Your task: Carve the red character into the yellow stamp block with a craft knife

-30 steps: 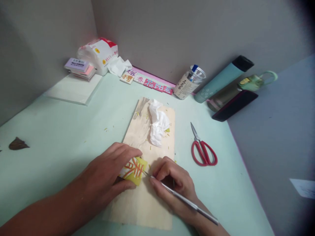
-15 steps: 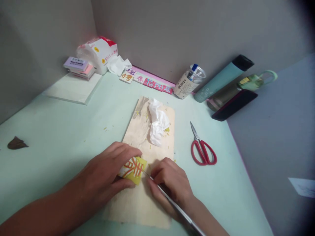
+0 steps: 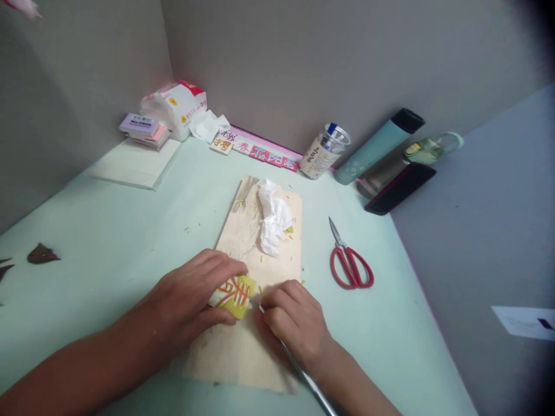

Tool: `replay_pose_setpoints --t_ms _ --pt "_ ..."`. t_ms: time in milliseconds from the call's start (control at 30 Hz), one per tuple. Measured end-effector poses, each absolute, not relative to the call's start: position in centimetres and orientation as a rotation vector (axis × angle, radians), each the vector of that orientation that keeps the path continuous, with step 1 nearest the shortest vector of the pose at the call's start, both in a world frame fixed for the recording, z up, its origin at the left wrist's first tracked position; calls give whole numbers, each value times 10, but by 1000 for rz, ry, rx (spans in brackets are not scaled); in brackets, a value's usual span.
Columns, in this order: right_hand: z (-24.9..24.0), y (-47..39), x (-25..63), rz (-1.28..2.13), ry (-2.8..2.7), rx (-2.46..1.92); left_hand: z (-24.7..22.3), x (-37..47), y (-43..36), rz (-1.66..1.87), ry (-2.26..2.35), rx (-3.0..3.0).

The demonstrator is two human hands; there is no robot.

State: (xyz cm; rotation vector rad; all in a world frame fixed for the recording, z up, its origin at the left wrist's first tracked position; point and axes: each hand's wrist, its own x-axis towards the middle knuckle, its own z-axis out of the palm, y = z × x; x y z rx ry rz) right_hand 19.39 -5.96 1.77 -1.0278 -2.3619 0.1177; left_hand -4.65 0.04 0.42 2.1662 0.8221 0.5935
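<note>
My left hand (image 3: 202, 289) grips a small yellow-green carving block (image 3: 236, 297) by its edges, thumb below and fingers above. Orange-red strokes of a character and whitish patches mark the block's top face. A slim silver carving knife (image 3: 299, 370) is pinched in my right hand (image 3: 295, 315), its tip close to the block's right edge; whether it touches I cannot tell. Both hands are over a pale wooden board (image 3: 243, 364). Farther up the board lies a crumpled white tissue (image 3: 274, 222), with yellow-green shavings scattered around it.
Red-handled scissors (image 3: 351, 266) lie right of the board. At the back stand a clear cup (image 3: 323, 156), a teal bottle (image 3: 377, 150), a green-lidded bottle (image 3: 416, 153) and a dark phone (image 3: 401, 188). Carved blocks (image 3: 273, 156), a tissue pack (image 3: 177, 107) and stacked boxes (image 3: 145, 130) sit back left.
The view has shifted slightly, bringing more dark leaf-like pieces in at the left. The knife tip has drawn a little back from the block's edge; my left hand keeps its hold.
</note>
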Motion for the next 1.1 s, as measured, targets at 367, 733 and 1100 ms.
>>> replay_pose_setpoints --t_ms 367,733,1100 --pt "27 -64 185 -161 -2405 -1043 6 -44 1 558 897 2189" --pt "16 -61 196 360 -2040 -1126 19 -38 -1 564 951 2198" --pt "25 -58 194 1038 -1331 -1453 38 -176 11 524 1520 2399"
